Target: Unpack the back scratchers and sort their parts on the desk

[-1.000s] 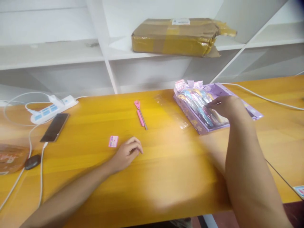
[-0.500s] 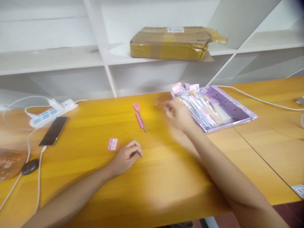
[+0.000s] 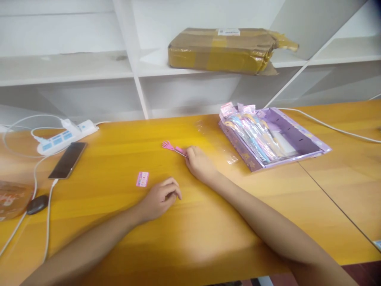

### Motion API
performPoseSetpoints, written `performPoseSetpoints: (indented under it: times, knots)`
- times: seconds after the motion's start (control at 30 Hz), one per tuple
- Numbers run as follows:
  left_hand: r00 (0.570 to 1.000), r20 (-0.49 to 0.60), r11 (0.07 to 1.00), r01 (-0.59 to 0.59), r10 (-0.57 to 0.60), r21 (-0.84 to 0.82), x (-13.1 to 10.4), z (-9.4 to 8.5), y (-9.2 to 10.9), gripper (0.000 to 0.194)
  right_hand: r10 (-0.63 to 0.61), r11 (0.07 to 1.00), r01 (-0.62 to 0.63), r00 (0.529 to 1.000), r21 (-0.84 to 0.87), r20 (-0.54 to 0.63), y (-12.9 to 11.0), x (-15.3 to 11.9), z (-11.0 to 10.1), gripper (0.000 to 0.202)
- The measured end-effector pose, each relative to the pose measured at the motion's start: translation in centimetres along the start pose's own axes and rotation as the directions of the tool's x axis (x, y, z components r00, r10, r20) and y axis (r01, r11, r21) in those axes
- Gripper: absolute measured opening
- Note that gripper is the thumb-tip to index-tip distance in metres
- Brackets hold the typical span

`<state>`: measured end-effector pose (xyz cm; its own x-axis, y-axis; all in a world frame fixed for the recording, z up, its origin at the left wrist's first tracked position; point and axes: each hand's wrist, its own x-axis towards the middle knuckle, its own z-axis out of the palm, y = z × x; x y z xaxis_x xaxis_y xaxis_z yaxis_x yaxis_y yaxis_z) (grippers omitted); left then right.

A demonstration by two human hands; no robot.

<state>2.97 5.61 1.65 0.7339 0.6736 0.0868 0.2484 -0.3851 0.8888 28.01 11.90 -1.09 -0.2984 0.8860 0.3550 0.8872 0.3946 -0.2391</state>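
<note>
My right hand [image 3: 200,163] was closed on the lower end of the pink, claw-headed scratcher with a thin metal rod [image 3: 168,145], mid-table; my left hand [image 3: 165,195] curled loosely, empty. I judged the scratcher light, stiff, slippery-shafted, best held there.

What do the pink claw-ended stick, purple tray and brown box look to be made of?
Pink claw-ended stick: probably smooth plastic head, evenly coloured; silvery rod, likely metal.
Purple tray: seemingly printed card, judging by thin, flat, patterned walls.
Brown box: likely cardboard, matt brown, torn at one end, with glossy yellowish tape.
</note>
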Motion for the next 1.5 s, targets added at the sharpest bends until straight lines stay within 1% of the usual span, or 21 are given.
performPoseSetpoints:
  times: [0.1,0.2,0.27,0.33,0.4,0.47,0.57,0.6,0.63,0.67,0.77,0.8,0.83,0.97,1.07,1.13,1.2,1.27,1.3,1.4,1.5]
  knots:
    - [1.000,0.002,1.000,0.004,-0.004,0.008,0.0,0.0,0.0,0.023,0.036,0.999,-0.036,0.999,-0.033,0.004,-0.6,-0.4,0.1,0.034]
    - [1.000,0.011,1.000,0.013,-0.014,0.010,0.0,-0.1,0.1,0.023,0.098,0.995,-0.097,0.993,-0.008,0.065,-1.1,-0.7,-0.1,0.039]
    - [1.000,0.010,1.000,0.025,-0.025,0.005,0.0,-0.1,0.2,0.023,0.161,0.981,-0.170,0.982,0.090,0.102,-1.7,-0.9,-0.3,0.043]
    - [0.999,-0.004,0.999,0.039,-0.039,0.001,0.0,-0.1,0.2,0.022,0.216,0.931,-0.240,0.969,0.274,0.116,-2.5,-1.3,-0.4,0.040]
    - [0.997,-0.035,0.998,0.066,-0.067,-0.008,-0.1,0.0,0.0,0.019,0.250,0.809,-0.271,0.962,0.522,0.111,-3.6,-1.8,-0.3,0.023]
    - [0.990,-0.075,0.991,0.115,-0.120,-0.069,-0.1,0.1,-0.4,0.015,0.265,0.600,-0.249,0.958,0.760,0.104,-4.9,-2.3,0.0,0.016]
    - [0.968,-0.133,0.951,0.172,-0.211,-0.259,-0.1,0.4,-1.0,0.015,0.229,0.228,-0.202,0.962,0.952,0.149,-6.5,-2.8,0.3,0.036]
    - [0.963,-0.141,0.932,0.173,-0.228,-0.318,0.0,0.5,-1.2,0.019,0.202,0.143,-0.201,0.964,0.969,0.170,-6.9,-2.8,0.2,0.041]
    - [0.961,-0.143,0.916,0.170,-0.235,-0.363,0.0,0.6,-1.2,0.023,0.179,0.100,-0.203,0.967,0.974,0.183,-7.1,-2.9,0.1,0.046]
    - [0.962,-0.139,0.905,0.166,-0.236,-0.391,0.1,0.6,-1.2,0.028,0.160,0.105,-0.200,0.970,0.974,0.182,-7.1,-2.9,-0.1,0.051]
    - [0.966,-0.097,0.892,0.181,-0.241,-0.414,0.1,0.5,-1.2,0.040,0.154,0.266,-0.152,0.982,0.952,0.114,-7.0,-2.8,-1.0,0.057]
    - [0.965,-0.086,0.892,0.191,-0.246,-0.410,0.1,0.5,-1.3,0.040,0.137,0.294,-0.147,0.984,0.944,0.111,-6.9,-2.8,-1.2,0.057]
    - [0.964,-0.081,0.892,0.200,-0.253,-0.405,0.0,0.5,-1.3,0.039,0.103,0.287,-0.158,0.986,0.945,0.133,-6.9,-2.8,-1.3,0.056]
    - [0.955,-0.090,0.883,0.223,-0.283,-0.412,-0.2,0.7,-1.7,0.035,-0.106,0.102,-0.272,0.954,0.957,0.282,-7.0,-3.0,-1.4,0.052]
    - [0.954,-0.072,0.872,0.234,-0.292,-0.430,-0.2,0.5,-1.5,0.035,-0.160,0.010,-0.315,0.936,0.949,0.313,-7.2,-3.1,-1.0,0.050]
    - [0.955,-0.065,0.867,0.231,-0.288,-0.442,-0.2,0.3,-1.2,0.036,-0.079,-0.020,-0.320,0.945,0.947,0.318,-7.1,-2.9,-0.6,0.050]
    - [0.956,-0.074,0.860,0.220,-0.284,-0.460,-0.2,0.1,-0.9,0.037,0.132,-0.049,-0.290,0.947,0.956,0.294,-6.5,-2.4,-0.3,0.052]
    - [0.955,-0.091,0.847,0.205,-0.284,-0.491,-0.1,-0.1,-0.8,0.037,0.352,-0.120,-0.231,0.900,0.966,0.259,-5.4,-1.7,0.0,0.052]
    - [0.954,-0.095,0.836,0.200,-0.286,-0.510,-0.1,-0.1,-0.9,0.038,0.422,-0.169,-0.201,0.870,0.965,0.255,-4.7,-1.3,0.0,0.051]
    - [0.951,-0.073,0.793,0.208,-0.302,-0.573,0.1,-0.2,-1.1,0.040,0.485,-0.296,-0.144,0.829,0.944,0.279,-2.6,-0.4,-0.4,0.048]
    - [0.949,-0.055,0.767,0.217,-0.312,-0.604,0.2,-0.3,-1.2,0.042,0.480,-0.332,-0.124,0.831,0.935,0.281,-1.3,0.0,-0.9,0.048]
